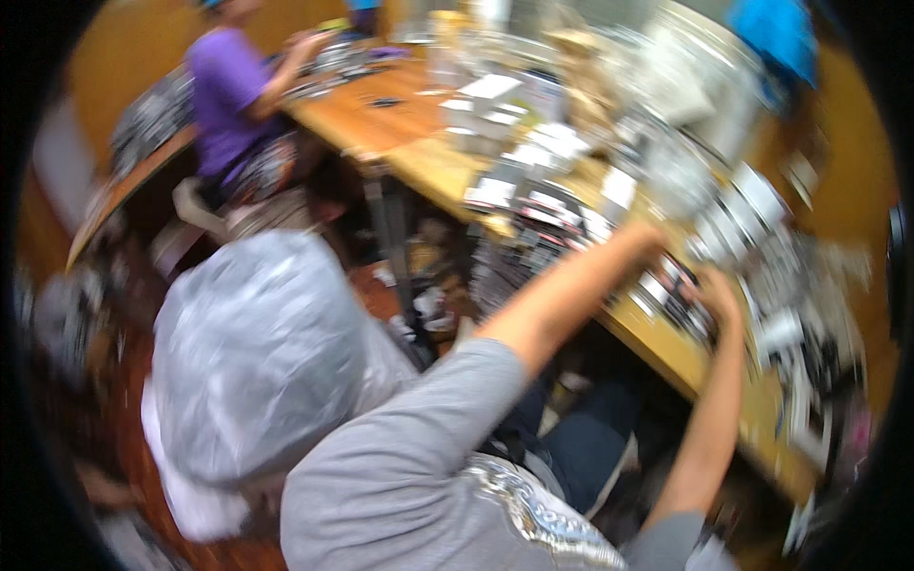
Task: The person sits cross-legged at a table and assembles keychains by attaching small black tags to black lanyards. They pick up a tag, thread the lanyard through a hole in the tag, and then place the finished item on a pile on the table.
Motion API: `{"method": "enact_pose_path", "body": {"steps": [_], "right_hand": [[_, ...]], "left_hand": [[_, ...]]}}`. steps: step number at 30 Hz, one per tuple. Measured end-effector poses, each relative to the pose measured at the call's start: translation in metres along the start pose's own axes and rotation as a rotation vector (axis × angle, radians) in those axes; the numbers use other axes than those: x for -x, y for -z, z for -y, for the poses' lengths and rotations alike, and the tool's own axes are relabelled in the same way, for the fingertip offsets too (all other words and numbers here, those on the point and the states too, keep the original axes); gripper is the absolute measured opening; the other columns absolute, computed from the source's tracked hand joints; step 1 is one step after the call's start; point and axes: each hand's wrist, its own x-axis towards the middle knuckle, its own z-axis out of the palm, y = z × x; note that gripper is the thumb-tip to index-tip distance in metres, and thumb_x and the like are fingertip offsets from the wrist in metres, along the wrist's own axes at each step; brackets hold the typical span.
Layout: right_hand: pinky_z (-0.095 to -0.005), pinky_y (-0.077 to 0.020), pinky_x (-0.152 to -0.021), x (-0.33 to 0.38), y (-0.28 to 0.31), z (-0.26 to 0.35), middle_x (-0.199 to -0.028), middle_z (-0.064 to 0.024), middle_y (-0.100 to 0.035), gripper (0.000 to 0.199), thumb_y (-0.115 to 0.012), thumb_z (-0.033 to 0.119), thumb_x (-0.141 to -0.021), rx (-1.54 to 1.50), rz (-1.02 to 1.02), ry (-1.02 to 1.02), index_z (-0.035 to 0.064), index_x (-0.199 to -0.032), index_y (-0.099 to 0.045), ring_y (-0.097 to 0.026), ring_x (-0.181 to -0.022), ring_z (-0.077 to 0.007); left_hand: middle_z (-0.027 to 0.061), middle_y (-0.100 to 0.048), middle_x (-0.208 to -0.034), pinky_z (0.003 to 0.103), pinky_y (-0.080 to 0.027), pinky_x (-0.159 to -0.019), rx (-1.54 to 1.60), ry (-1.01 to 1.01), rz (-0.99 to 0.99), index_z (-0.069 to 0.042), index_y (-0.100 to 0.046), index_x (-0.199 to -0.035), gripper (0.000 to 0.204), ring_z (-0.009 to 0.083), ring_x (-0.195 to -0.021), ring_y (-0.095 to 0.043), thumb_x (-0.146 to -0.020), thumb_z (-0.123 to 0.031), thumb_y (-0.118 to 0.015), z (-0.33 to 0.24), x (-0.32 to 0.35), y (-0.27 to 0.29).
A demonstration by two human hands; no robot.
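Note:
The whole picture is smeared by motion. My left arm, in a grey sleeve, stretches across to the wooden table, where my left hand (651, 244) is bent down over several small dark packages with white parts (674, 303). My right hand (716, 293) comes in from the other side and touches or nearly touches the same packages at the table's near edge. The fingers of both hands are too blurred to show whether they grip anything. Just left of my left hand lies a pile of black and white packages (552, 211).
White boxes (487, 109) stand farther back on the table (419, 143). White rolls or stacked cups (738, 217) and clear plastic bags (678, 176) crowd the right. A large grey plastic bag (262, 352) bulges at my left. A person in purple (228, 81) works at the far end.

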Motion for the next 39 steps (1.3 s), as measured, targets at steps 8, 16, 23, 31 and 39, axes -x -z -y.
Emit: {"method": "enact_pose_path", "body": {"steps": [8,16,23,31,39], "right_hand": [[-0.0264,-0.0412,-0.052,0.002,-0.001,-0.089,-0.074,-0.0066,-0.052,0.049,-0.067,0.004,-0.054,-0.293,-0.256,-0.024,0.0048,-0.098,-0.046,-0.05,-0.06,-0.0157],[-0.0145,-0.0282,-0.037,0.044,0.026,-0.055,-0.07,0.0006,-0.051,0.023,-0.051,0.006,-0.078,-0.74,-0.533,0.051,0.0065,-0.1,-0.047,-0.041,-0.046,-0.0039],[-0.0184,-0.0403,-0.053,0.044,0.03,0.016,-0.079,-0.0036,-0.056,0.027,-0.058,0.013,-0.074,-0.769,-0.627,0.203,0.0055,-0.1,-0.052,-0.051,-0.062,-0.0068],[-0.0155,-0.0322,-0.043,0.071,0.027,0.04,-0.059,0.0024,-0.05,0.018,-0.056,0.003,-0.072,-0.72,-0.732,0.248,0.0038,-0.09,-0.054,-0.04,-0.047,-0.0025],[-0.0165,-0.0381,-0.044,0.077,0.02,0.04,-0.061,-0.0016,-0.052,0.017,-0.054,0.006,-0.075,-0.859,-0.527,0.177,0.0013,-0.091,-0.053,-0.046,-0.05,-0.0041]], "left_hand": [[0.0187,-0.055,-0.083,0.038,-0.043,-0.072,0.104,-0.105,-0.695,-0.004,-0.057,-0.083,0.053,0.0295,-0.09,-0.051,-0.04,-0.027,-0.077,-0.048,-0.022,-0.028],[0.0132,-0.058,-0.061,0.032,-0.046,-0.059,1.212,-0.007,-0.792,0.0,-0.058,-0.065,0.019,0.021,-0.061,-0.057,-0.047,0.0,-0.064,-0.072,-0.01,0.009],[0.0085,-0.059,-0.062,0.025,-0.045,-0.05,1.148,-0.048,-0.769,0.004,-0.061,-0.074,0.022,0.0096,-0.052,-0.052,-0.062,-0.015,-0.065,-0.043,0.05,0.032],[0.0071,-0.058,-0.064,0.022,-0.042,-0.044,1.2,-0.009,-0.806,0.004,-0.06,-0.077,0.016,0.0098,-0.05,-0.052,-0.068,-0.009,-0.063,-0.077,0.072,0.028],[0.0058,-0.056,-0.07,0.02,-0.043,-0.051,1.353,-0.042,-0.558,0.003,-0.058,-0.08,0.017,0.0091,-0.057,-0.051,-0.07,-0.01,-0.061,-0.102,0.083,0.022]]}}
